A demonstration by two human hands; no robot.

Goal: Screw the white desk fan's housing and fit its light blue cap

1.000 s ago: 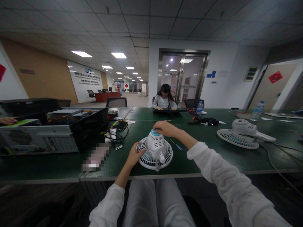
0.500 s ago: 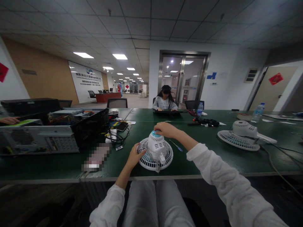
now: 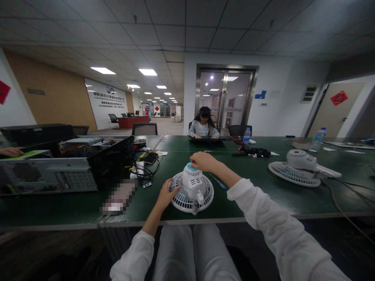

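A white electric fan head (image 3: 193, 187) lies grille-down on the green table in front of me, its motor housing pointing up. My left hand (image 3: 167, 192) grips the near left rim of the round grille, thumb on top. On top of the housing sits a light blue cap (image 3: 191, 167). My right hand (image 3: 201, 160) has its fingers curled and closed on this cap, partly covering it. A screwdriver (image 3: 219, 182) with a blue handle lies on the table just right of the grille, below my right forearm.
An opened computer case (image 3: 88, 164) stands at left, with another person's hand (image 3: 11, 151) at its far end. Cables (image 3: 148, 171) and a blurred-out flat object (image 3: 120, 197) lie nearby. A second fan (image 3: 295, 173) rests at right near a water bottle (image 3: 318, 139). Someone (image 3: 203, 125) sits opposite.
The fingers of my right hand look slightly more curled over the blue cap. My left hand and the fan stay in place; the whole view has shifted slightly.
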